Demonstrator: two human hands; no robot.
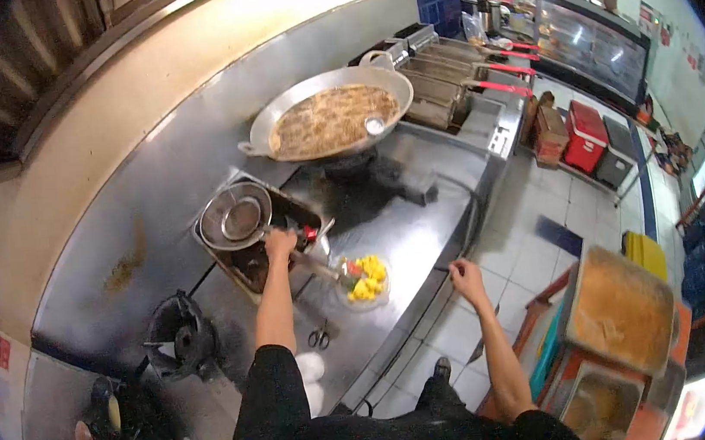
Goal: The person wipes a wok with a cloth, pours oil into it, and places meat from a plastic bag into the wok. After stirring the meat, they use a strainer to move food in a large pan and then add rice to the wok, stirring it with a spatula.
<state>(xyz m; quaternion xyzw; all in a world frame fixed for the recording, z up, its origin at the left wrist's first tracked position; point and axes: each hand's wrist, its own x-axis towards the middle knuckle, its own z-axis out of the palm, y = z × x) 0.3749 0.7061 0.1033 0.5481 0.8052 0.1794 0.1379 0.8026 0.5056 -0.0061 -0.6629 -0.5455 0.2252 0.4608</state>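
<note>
My left hand [281, 245] is closed around the long handle of a round wire strainer [236, 217]. The strainer's mesh basket lies over a rectangular metal tray [241, 276], and the handle slants down to the right. Beyond the handle's end stands a clear bowl of yellow pieces [367, 283], partly covered by the handle. Black scissors [320, 337] rest on the steel counter below the handle. My right hand [466, 282] hovers near the counter's front edge, fingers curled together, with nothing visible in them.
A wide wok [331, 111] of bubbling brown oil sits at the back. Fryer baskets with red handles [503, 87] are beyond it. A black burner ring [179, 340] is at left. Large food trays [622, 298] stand at right above the tiled floor.
</note>
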